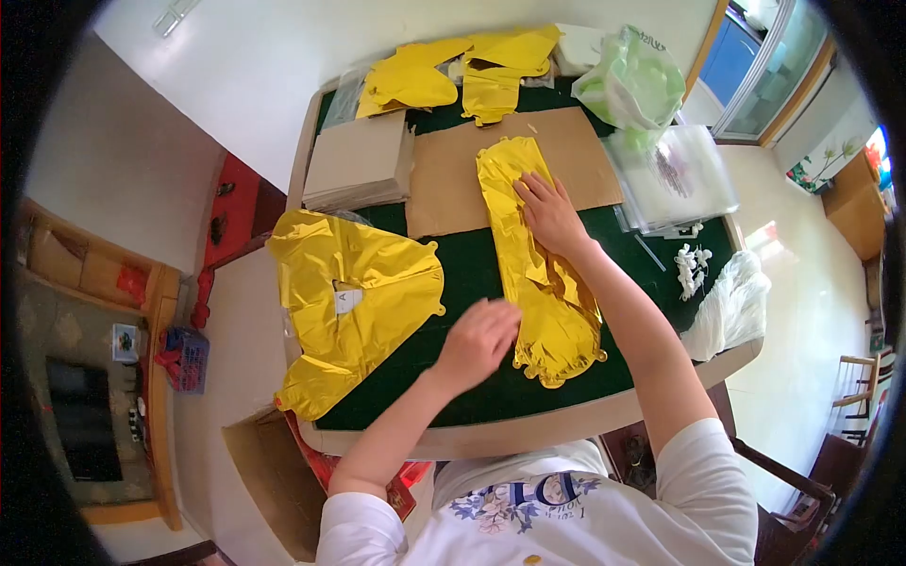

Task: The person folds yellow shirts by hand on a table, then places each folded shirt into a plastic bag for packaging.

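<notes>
A gold foil balloon (510,212), flat and folded into a long strip, lies in front of me, its upper part on a cardboard sheet. My right hand (550,219) rests on the upper part of the strip, fingers stretched out over the foil. Close to the strip's left edge is my left hand (479,344), slightly blurred, with its fingers loosely extended and nothing visible in them. To the left lies another gold foil balloon (377,274), spread flat, with a cut-out showing a white label marked "A" (346,301).
Behind the cardboard sheet (448,179) are more gold foil pieces (491,90). A stack of grey-brown cards (354,165) stands at left. Clear plastic sleeves (675,174), a green-white plastic bag (632,85), small white items (692,269) and a white bag (731,307) line the right side.
</notes>
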Available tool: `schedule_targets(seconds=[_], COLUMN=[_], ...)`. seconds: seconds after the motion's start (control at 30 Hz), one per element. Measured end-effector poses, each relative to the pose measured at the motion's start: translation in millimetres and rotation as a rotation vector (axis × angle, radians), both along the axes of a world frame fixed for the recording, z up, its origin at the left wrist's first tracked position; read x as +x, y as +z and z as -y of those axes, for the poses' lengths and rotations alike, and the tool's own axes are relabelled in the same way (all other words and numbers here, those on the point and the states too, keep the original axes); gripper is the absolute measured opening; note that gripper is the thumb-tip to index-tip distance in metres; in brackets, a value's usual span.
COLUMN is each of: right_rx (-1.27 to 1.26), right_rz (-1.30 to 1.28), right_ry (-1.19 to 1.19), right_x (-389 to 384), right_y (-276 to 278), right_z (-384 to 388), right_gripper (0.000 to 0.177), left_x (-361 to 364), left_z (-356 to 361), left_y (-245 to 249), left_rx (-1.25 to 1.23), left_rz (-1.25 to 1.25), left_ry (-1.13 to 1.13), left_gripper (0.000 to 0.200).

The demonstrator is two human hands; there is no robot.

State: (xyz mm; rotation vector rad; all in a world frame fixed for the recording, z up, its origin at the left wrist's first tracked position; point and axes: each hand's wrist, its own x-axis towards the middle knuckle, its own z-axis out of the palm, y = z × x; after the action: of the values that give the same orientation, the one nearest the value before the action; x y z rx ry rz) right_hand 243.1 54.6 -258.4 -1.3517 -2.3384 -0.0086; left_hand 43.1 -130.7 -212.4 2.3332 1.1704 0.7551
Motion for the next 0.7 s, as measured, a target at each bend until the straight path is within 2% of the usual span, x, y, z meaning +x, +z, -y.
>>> schedule_targets(seconds=[0.07, 0.27, 0.4, 0.7], right_rx=[0.010, 0.008, 0.004, -0.077], right_rz=[0.004, 0.000, -0.013, -0.035], right_ry=[0.008, -0.007, -0.008, -0.007], right_x=[0.2, 0.0, -0.5, -0.7], right_y=[3.4, 4.5, 6.3, 11.5], right_z=[0.3, 2.3, 3.4, 5.0], right_gripper=[0.044, 0.044, 0.043, 0.046], left_x=[7.0, 18.0, 16.2, 18.0], left_z=[-40.6, -126.4, -134.4, -142.6], left_y=[0.7, -18.5, -24.9, -26.7], left_rx=[0.191, 0.187, 0.131, 0.204], left_rz=[-0.057, -0.263, -0.371, -0.431], left_ry=[0.096, 0.254, 0.264, 0.330], left_gripper=[0.027, 0.043, 0.045, 0.046])
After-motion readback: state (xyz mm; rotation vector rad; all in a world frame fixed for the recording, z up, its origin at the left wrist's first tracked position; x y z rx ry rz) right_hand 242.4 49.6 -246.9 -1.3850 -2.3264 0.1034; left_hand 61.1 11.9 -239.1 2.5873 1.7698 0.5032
